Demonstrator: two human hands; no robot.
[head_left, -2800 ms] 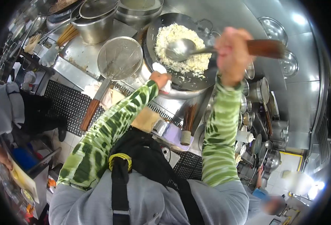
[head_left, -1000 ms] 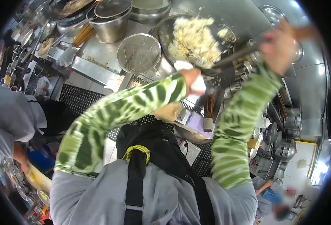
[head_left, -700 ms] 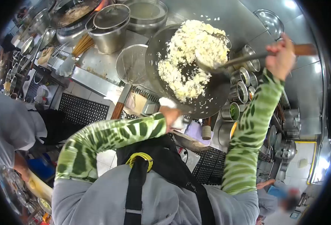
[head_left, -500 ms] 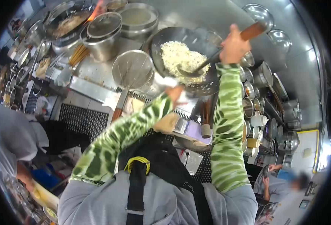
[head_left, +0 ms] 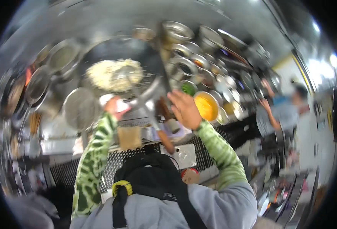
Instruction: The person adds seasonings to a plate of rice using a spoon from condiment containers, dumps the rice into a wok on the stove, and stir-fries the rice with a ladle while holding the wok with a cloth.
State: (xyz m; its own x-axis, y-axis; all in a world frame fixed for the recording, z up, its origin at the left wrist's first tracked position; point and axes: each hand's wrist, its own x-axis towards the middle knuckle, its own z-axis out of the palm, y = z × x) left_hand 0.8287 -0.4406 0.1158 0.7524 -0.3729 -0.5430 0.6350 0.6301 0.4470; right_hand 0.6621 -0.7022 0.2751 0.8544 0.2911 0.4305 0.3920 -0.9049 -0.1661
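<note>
My left hand (head_left: 112, 107) is closed on a white cloth (head_left: 122, 107) at the wok's near rim. In the dark wok (head_left: 147, 57) lies a pale heap of fried rice (head_left: 103, 76). The ladle (head_left: 153, 121) rests with its bowl on the rice, its wooden handle sticking out over the near rim with no hand on it. My right hand (head_left: 185, 110) is empty, fingers apart, right of the ladle and beside a container of orange-yellow liquid (head_left: 206, 107). The view is blurred by motion.
A round strainer (head_left: 80, 108) lies left of the wok. Metal containers (head_left: 183, 68) crowd the right side, one with chopped greens (head_left: 188, 88). A bamboo brush (head_left: 172, 125) stands near the counter's front edge. Another person (head_left: 277, 116) is at the right; a grey sleeve shows lower left.
My right hand has let go of the ladle and moved down and right of the wok, fingers spread. The ladle now leans on the near rim. The view has turned to the right.
</note>
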